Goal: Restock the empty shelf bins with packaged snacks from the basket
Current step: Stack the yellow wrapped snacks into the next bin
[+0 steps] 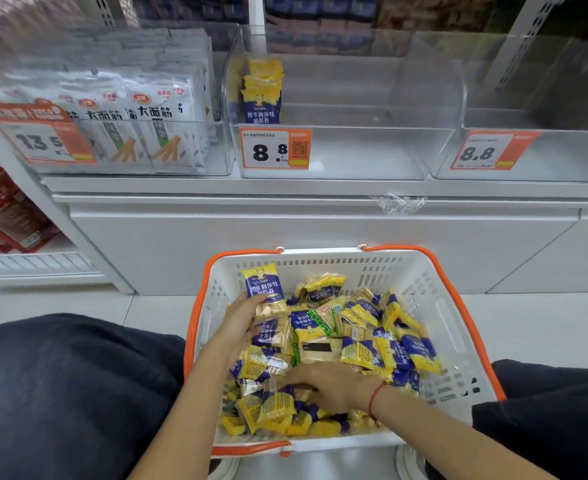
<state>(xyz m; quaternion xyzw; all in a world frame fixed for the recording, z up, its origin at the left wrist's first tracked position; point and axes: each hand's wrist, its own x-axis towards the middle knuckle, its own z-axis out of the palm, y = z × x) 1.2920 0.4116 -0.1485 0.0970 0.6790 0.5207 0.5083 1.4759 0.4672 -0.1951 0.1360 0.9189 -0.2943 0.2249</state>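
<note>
A white basket (434,306) with orange handles sits on the floor between my knees, filled with several yellow-and-blue snack packets (372,341). My left hand (239,323) grips one upright packet (263,285) at the basket's far left. My right hand (334,384) reaches into the near part of the pile, its fingers curled among packets; what it holds is hidden. The middle clear shelf bin (355,154) holds a few of the same packets (261,91) stacked at its left side. The right clear bin (535,157) shows nothing inside.
The left bin holds several white snack bags (140,119). Orange price tags (274,148) hang on the bin fronts. A white cabinet front (285,237) stands below the shelf. Red boxes (5,209) fill a lower shelf at far left. My dark trouser knees flank the basket.
</note>
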